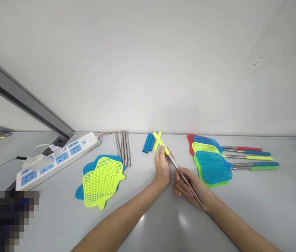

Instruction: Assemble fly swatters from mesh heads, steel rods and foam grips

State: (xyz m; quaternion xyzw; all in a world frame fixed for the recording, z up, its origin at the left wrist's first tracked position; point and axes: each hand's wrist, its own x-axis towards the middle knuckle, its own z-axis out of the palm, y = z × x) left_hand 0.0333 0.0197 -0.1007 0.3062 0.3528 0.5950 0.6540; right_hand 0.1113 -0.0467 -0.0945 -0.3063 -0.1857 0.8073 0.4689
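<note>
Between my hands runs a slanted metal rod (pixel 175 164) with a yellow handle sleeve (pixel 161 141) over its upper end. My left hand (pixel 162 166) pinches the lower part of that sleeve, where it meets the rod. Lower down and to the right, my right hand (pixel 190 185) is closed around the rod, whose thin end reaches to my wrist. Just behind the held sleeve lie a loose yellow sleeve (pixel 157 140) and several blue sleeves (pixel 148 142). Several bare metal rods (pixel 125 148) lie side by side to the left of them.
Yellow and blue fly swatter heads (pixel 99 185) overlap on the left of the grey table (pixel 148 231). Several whole fly swatters (pixel 213 168), red, blue, yellow and green, are piled at right. A power strip (pixel 58 159) with plugged-in cables lies far left. A wall (pixel 163 70) borders the back.
</note>
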